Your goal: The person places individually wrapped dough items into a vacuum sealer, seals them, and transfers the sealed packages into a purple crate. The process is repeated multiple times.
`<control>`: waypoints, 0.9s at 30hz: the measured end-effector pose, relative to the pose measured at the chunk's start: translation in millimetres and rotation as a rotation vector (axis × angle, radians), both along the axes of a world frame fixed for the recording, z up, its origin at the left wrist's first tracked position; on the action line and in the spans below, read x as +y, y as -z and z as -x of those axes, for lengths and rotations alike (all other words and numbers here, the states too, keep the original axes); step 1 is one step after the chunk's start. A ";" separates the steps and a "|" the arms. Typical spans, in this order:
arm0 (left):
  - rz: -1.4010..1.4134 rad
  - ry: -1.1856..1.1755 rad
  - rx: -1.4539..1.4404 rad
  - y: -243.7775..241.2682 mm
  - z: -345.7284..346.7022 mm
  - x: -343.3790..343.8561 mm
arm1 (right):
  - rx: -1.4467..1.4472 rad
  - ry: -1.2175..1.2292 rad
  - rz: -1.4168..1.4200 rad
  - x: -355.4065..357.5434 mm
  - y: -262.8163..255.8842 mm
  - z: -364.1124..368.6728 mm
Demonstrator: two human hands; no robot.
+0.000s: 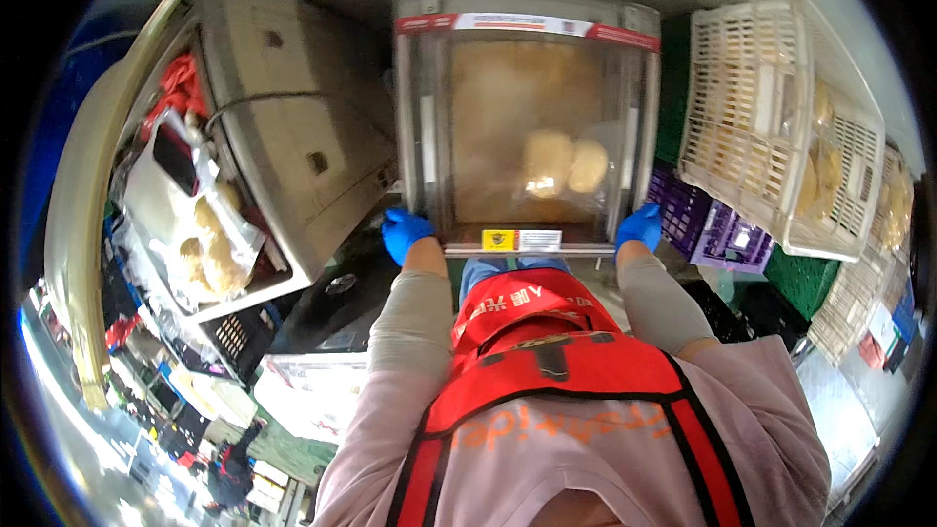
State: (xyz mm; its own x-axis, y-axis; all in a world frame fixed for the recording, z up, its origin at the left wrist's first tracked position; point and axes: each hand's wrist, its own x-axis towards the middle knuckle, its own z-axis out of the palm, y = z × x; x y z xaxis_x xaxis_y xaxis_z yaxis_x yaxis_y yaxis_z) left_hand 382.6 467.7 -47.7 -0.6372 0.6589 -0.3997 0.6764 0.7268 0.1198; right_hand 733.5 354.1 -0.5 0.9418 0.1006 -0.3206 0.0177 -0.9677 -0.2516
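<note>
In front of me is a metal-framed case (435, 183) with a see-through front panel and a red-and-white strip across its far edge. Blurred through the panel are two pale, roundish food pieces (549, 161) at its lower right; I cannot tell their exact kind. My left hand (406, 234), in a blue glove, closes around the case's near left corner. At the near right corner, my right hand (639, 227), gloved the same way, grips the frame. A yellow-and-white label (521, 240) sits on the near edge, just above my red apron (542, 366).
Left of the case stands a large beige metal cabinet (293, 124); plastic bags holding pale oblong food (212, 256) lie beside it. White plastic crates (747, 102) with bagged food and purple crates (721, 234) are at right. Another person (233, 472) is far off at lower left.
</note>
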 end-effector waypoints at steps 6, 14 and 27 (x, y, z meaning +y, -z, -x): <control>0.014 -0.318 -0.200 -37.0 -12.3 24.2 | -0.066 -0.069 0.029 -22.5 36.5 -12.1; -0.303 -0.121 -0.882 -15.4 61.4 -36.6 | -0.115 -0.172 -0.183 18.3 3.6 -17.7; -1.000 -1.035 -1.325 -259.0 312.7 89.8 | 1.575 -0.840 -0.557 195.3 -208.8 313.5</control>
